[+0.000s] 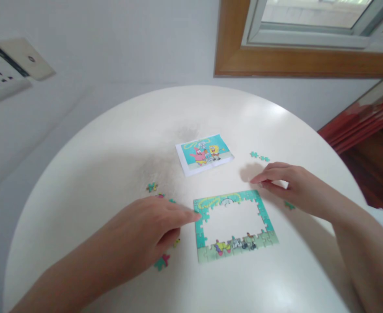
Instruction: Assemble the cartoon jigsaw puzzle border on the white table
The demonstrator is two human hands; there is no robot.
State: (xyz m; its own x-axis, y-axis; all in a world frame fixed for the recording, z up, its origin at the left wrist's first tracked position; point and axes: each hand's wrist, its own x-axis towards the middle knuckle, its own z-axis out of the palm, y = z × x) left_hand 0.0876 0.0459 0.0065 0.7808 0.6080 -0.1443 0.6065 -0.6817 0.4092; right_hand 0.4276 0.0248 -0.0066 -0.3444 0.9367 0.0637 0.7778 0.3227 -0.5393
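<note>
On the round white tabletop (90, 174) lies a partly built jigsaw puzzle (235, 245) — its border joined into a rectangle, its middle showing the bare white surface beneath. Teal runs along the top and sides, with pale green at the bottom. The left hand (149, 226) reaches over from the left, index finger stretched out so that its tip meets the puzzle's left edge, the thumb lower down and apart from that tip. Partly under and around this hand lie loose pieces, among them a teal and yellow piece (151, 187) and a teal and magenta piece (161, 263).

Just beyond the puzzle's upper right corner hovers the right hand (292, 184), thumb and index finger brought close — whether anything sits between them, I cannot tell. Near it are two teal pieces (259, 157) and, by the wrist, a green piece (289, 205). Behind the puzzle lies a picture sheet (206, 152) with cartoon figures.
</note>
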